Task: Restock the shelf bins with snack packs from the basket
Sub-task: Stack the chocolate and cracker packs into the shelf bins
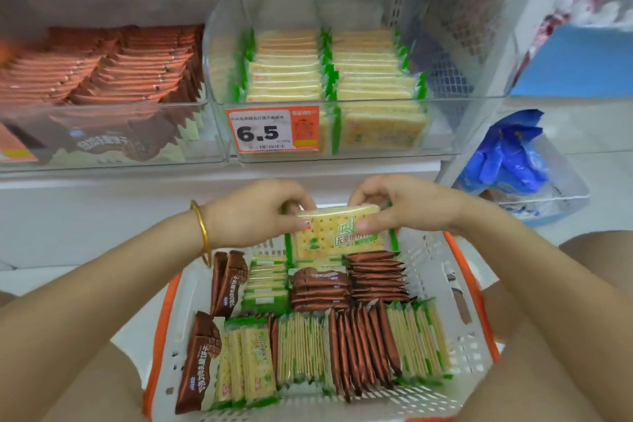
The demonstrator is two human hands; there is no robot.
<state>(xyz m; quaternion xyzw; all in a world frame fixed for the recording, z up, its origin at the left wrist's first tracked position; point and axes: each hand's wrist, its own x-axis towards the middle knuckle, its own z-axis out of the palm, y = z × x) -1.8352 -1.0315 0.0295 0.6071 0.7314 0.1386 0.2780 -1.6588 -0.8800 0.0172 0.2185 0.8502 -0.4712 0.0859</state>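
A white basket [445, 288] with orange handles sits low in front of me, packed with several green cracker packs [301, 349] and brown chocolate biscuit packs [366, 346]. My left hand [255, 212] and my right hand [407, 204] together grip a small stack of green cracker packs [337, 233] by its two ends, at the basket's far edge. Above it on the shelf, a clear bin [442, 126] holds rows of the same green cracker packs [287, 68]. To its left, another clear bin [202, 140] holds brown biscuit packs [113, 68].
A price tag reading 6.5 [272, 128] hangs on the cracker bin's front. A white shelf ledge [102, 181] runs below the bins. At the right, a clear tub [568, 195] holds blue wrapped goods [507, 157]. More bins stand on the shelf above.
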